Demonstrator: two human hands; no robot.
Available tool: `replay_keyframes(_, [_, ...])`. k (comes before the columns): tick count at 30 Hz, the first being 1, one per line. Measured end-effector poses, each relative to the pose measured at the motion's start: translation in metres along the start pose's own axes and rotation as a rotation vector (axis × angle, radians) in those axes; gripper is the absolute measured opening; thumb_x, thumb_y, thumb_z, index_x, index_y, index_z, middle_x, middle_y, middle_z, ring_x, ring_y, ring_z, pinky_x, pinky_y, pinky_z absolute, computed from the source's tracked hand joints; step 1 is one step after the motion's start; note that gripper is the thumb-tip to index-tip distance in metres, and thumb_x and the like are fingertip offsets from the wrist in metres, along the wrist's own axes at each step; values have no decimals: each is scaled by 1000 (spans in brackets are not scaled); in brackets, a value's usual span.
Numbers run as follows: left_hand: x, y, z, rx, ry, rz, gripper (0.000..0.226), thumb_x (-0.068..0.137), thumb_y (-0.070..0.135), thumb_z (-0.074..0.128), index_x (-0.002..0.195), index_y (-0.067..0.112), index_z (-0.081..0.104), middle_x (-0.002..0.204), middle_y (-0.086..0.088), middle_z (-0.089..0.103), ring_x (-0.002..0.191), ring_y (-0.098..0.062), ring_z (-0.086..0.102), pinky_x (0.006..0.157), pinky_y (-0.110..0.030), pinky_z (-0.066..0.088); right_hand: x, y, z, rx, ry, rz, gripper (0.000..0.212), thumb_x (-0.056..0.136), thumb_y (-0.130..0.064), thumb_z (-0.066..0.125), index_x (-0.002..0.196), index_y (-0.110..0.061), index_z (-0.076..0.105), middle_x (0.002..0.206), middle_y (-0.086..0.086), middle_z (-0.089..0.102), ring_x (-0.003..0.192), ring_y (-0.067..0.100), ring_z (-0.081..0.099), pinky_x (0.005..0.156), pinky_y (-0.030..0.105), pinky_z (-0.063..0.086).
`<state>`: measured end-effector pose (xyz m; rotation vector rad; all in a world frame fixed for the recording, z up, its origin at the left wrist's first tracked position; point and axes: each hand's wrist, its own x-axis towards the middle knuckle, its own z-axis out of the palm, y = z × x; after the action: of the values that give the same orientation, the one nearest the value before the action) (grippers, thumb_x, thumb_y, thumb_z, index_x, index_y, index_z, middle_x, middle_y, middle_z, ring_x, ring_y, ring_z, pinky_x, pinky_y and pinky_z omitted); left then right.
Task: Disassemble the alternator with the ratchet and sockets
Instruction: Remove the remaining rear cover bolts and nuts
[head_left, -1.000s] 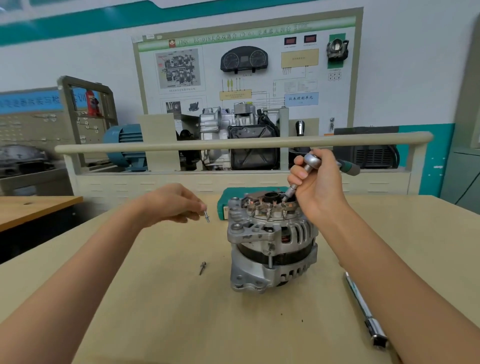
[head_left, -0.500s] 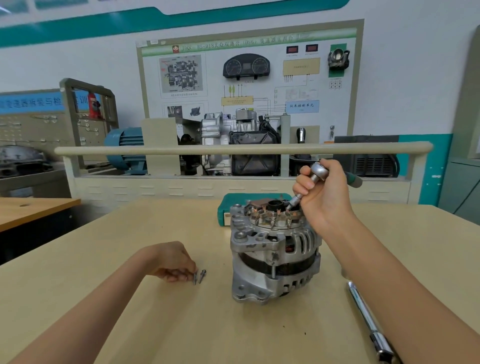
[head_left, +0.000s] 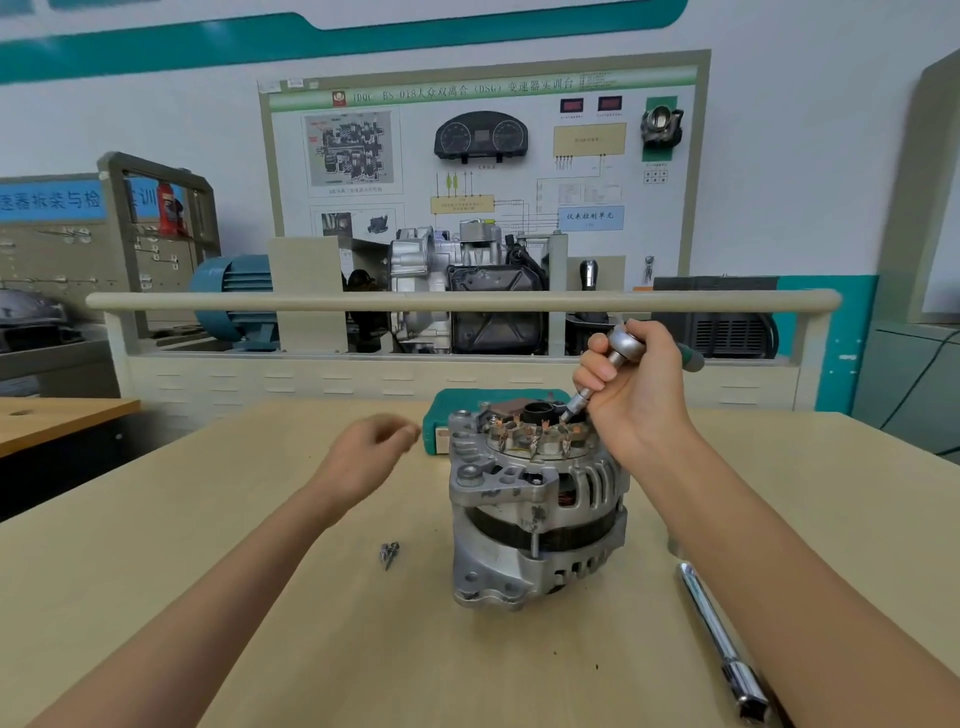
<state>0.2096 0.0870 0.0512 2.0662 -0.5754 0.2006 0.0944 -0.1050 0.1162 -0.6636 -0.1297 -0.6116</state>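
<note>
A silver alternator (head_left: 535, 512) stands upright in the middle of the wooden table (head_left: 260, 649). My right hand (head_left: 639, 395) grips the ratchet (head_left: 623, 340), whose green handle sticks out to the right. Its socket extension (head_left: 576, 405) points down onto the alternator's top right. My left hand (head_left: 369, 452) hovers blurred above the table, left of the alternator, fingers loosely curled and holding nothing. Two small screws (head_left: 388, 553) lie together on the table, left of the alternator's base.
A long chrome extension bar (head_left: 722, 644) lies on the table to the lower right. A green socket case (head_left: 467, 405) sits behind the alternator. A beige rail (head_left: 457, 301) and a training display board stand beyond the table.
My left hand carried a screw down to the table, left it beside the other screw, and has now lifted up and right toward the alternator. The right hand and ratchet stayed on top.
</note>
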Motion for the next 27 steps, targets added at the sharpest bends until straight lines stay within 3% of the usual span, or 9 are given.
replay_keyframes(1, [0, 11, 3, -69, 1, 53, 28, 100, 23, 43, 121, 15, 60, 114, 4, 60, 107, -13, 54, 88, -24, 45, 0, -1, 0, 1, -3, 4, 33, 94, -16, 34, 61, -15, 36, 50, -1, 47, 35, 7, 29, 36, 17, 26])
replay_keyframes(4, [-3, 38, 18, -185, -101, 120, 33, 103, 29, 34, 131, 26, 51, 113, 18, 52, 99, 5, 49, 72, -1, 39, -1, -4, 2, 24, -8, 15, 33, 94, -17, 34, 61, -15, 35, 49, -1, 46, 34, 7, 28, 36, 17, 25])
replay_keyframes(5, [-4, 42, 24, -194, -150, 122, 35, 103, 30, 32, 133, 27, 49, 117, 17, 52, 102, 6, 49, 75, -1, 40, -1, -5, 2, 43, -7, 21, 34, 94, -17, 34, 60, -15, 35, 48, -1, 45, 34, 7, 28, 35, 17, 25])
replay_keyframes(8, [-7, 43, 36, -255, -208, 92, 38, 104, 32, 27, 133, 25, 50, 136, 4, 51, 118, -8, 48, 101, -23, 38, 0, -9, 2, 98, -5, 39, 34, 93, -17, 34, 59, -16, 33, 49, -1, 44, 33, 7, 28, 35, 16, 24])
replay_keyframes(12, [-6, 41, 36, -113, -100, 150, 38, 104, 29, 27, 131, 22, 53, 132, 2, 54, 118, -10, 47, 99, -24, 34, 0, -11, 1, 88, -21, 62, 35, 93, -16, 33, 58, -16, 32, 50, -1, 42, 33, 6, 26, 34, 16, 22])
replay_keyframes(16, [-9, 38, 35, 87, 41, 279, 34, 102, 22, 34, 126, 17, 57, 125, 1, 57, 107, -7, 43, 82, -16, 26, 0, -10, 5, 73, -39, 81, 32, 94, -16, 33, 62, -16, 32, 48, -1, 42, 32, 6, 25, 33, 16, 22])
replay_keyframes(20, [-15, 34, 33, 271, 169, 322, 35, 97, 26, 42, 128, 18, 56, 124, -2, 59, 112, -15, 45, 87, -23, 31, 0, -7, 9, 58, -57, 105, 29, 94, -16, 35, 65, -16, 32, 47, -2, 41, 31, 5, 24, 32, 15, 21])
replay_keyframes(27, [-29, 45, 32, 432, 319, 321, 41, 92, 33, 43, 129, 22, 54, 111, -2, 58, 101, -18, 47, 83, -32, 39, 1, -7, 16, -35, -93, 152, 28, 93, -13, 35, 65, -14, 35, 44, -3, 41, 28, 4, 21, 29, 15, 17])
